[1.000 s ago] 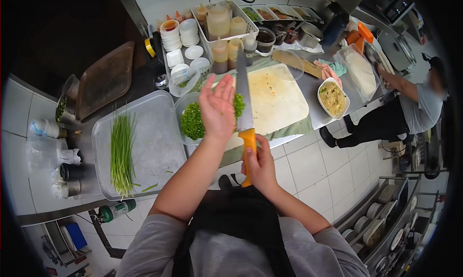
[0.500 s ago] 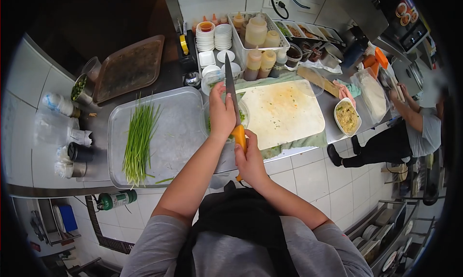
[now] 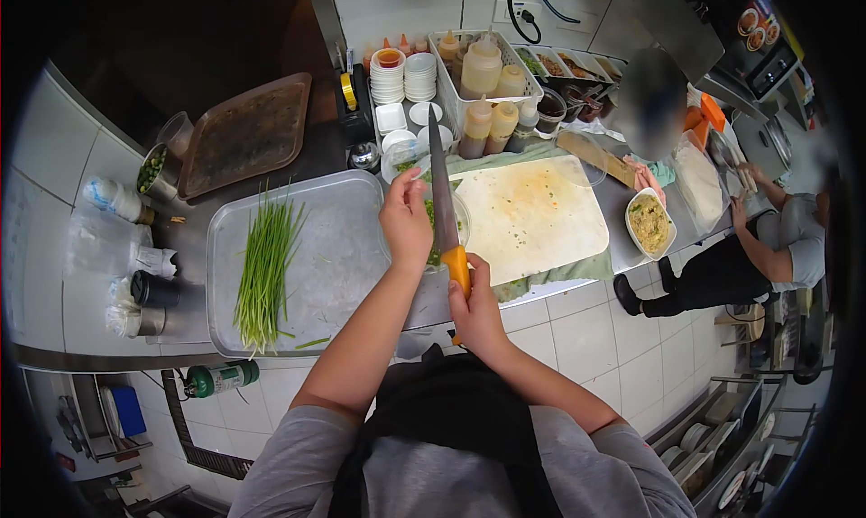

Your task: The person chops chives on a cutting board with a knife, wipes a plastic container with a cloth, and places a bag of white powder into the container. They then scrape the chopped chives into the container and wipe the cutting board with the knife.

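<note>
My right hand (image 3: 476, 303) is closed around the orange handle of a long kitchen knife (image 3: 443, 189), its blade pointing up and away from me. Just left of the blade is my left hand (image 3: 407, 222), fingers loosely bent and apart, with nothing visible in it. Behind the knife and left hand, a clear bowl of chopped greens (image 3: 462, 213) is partly hidden. To the right lies a white cutting board (image 3: 532, 216) with green and orange bits on it. A bunch of long green chives (image 3: 268, 270) rests on a metal tray (image 3: 338, 247) at left.
Squeeze bottles (image 3: 475, 126) and a white basket (image 3: 532, 92) stand behind the board, beside stacked small dishes (image 3: 420, 78). A brown tray (image 3: 244, 135) is back left. A bowl of food (image 3: 649, 222) sits near the counter's right edge. Another person (image 3: 767, 238) stands at far right.
My left hand has come slightly away from the blade and moved a little left. The knife has shifted slightly right and down, with more of its blade showing.
</note>
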A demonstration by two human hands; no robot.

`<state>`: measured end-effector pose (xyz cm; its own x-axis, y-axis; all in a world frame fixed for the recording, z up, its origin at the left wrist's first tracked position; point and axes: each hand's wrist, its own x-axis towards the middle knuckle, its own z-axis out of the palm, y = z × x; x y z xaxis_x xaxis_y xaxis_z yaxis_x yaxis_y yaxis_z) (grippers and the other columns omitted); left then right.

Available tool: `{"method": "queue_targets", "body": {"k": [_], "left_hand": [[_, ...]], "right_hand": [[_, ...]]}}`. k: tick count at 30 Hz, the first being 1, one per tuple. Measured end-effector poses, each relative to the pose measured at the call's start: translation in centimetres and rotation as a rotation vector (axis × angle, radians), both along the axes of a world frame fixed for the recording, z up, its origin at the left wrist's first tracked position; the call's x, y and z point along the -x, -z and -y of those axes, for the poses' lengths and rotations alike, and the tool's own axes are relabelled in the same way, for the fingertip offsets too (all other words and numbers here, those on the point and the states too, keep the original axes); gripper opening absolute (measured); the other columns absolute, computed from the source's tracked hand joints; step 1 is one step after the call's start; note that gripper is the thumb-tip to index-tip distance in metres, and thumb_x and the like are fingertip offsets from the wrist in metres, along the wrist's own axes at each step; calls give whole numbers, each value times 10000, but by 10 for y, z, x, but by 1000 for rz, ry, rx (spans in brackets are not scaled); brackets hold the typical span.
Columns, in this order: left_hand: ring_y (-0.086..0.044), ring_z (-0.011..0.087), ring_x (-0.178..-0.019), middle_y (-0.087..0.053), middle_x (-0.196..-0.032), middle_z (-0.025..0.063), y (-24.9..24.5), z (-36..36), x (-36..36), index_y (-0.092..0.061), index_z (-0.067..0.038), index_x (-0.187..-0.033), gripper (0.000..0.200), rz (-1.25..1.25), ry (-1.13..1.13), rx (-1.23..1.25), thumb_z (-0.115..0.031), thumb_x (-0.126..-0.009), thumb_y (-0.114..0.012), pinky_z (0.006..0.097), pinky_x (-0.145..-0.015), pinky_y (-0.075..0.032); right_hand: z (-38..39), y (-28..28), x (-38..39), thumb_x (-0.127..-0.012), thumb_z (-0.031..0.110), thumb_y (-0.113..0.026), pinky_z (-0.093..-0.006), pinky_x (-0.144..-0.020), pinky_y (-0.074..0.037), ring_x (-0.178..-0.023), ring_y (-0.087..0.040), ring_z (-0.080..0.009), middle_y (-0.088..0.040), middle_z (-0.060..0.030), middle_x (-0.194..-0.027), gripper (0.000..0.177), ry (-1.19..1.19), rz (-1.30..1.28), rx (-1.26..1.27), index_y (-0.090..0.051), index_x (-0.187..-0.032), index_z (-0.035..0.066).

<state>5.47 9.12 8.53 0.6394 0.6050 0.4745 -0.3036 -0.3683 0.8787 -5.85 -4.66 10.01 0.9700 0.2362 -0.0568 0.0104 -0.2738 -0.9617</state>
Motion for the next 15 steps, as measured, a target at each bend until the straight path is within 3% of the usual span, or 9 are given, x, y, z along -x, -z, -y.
{"method": "queue_targets", "body": {"k": [3, 7, 9, 12, 13, 15], "left_hand": [[-499, 111, -516, -577, -620, 41, -4, 0, 5, -685, -41, -998, 198, -203, 24, 176, -193, -1015, -559, 289, -515, -419], [-488, 68, -576, -559, -686, -10, -12, -8, 10, -671, -45, -970, 258, -262, 54, 242, -242, -1042, -520, 253, -578, -416], [-473, 83, -573, -497, -631, -29, -9, -13, 12, -668, -37, -945, 305, -268, 87, 88, -267, -1050, -498, 260, -599, -411], [-484, 87, -648, -500, -712, -15, -16, 1, 7, -654, -29, -931, 217, -169, 99, 229, -219, -1006, -581, 249, -614, -405], [-484, 87, -648, -500, -712, -15, -16, 1, 5, -654, -29, -931, 217, -168, 100, 229, -219, -1006, -581, 249, -614, -405], [-556, 230, -833, -574, -943, 97, -18, 0, 1, -645, -55, -1042, 220, -141, -62, -55, -208, -899, -714, 353, -771, -457]], "right_hand": [[0, -2, 3, -991, 109, -512, -404, -622, -487, -678, -627, -319, -619, -213, -843, 464, -10, 19, -13, -292, -1386, 5], [2, 0, 6, -990, 106, -515, -403, -626, -488, -684, -627, -315, -619, -212, -855, 466, -13, 23, -13, -293, -1385, 2], [4, 1, 7, -1010, 97, -498, -306, -581, -461, -665, -553, -144, -567, -102, -881, 440, -19, -52, -8, -295, -1393, 19], [5, 3, 8, -1010, 94, -498, -303, -587, -461, -676, -551, -139, -564, -101, -883, 437, -13, -20, -6, -297, -1390, 17], [6, 1, 8, -1010, 94, -498, -303, -587, -461, -676, -551, -139, -564, -101, -883, 437, -12, -18, -6, -297, -1390, 17], [8, -2, 10, -990, 103, -520, -399, -679, -501, -749, -636, -313, -618, -223, -917, 459, -21, -33, 7, -307, -1382, -4]]}}
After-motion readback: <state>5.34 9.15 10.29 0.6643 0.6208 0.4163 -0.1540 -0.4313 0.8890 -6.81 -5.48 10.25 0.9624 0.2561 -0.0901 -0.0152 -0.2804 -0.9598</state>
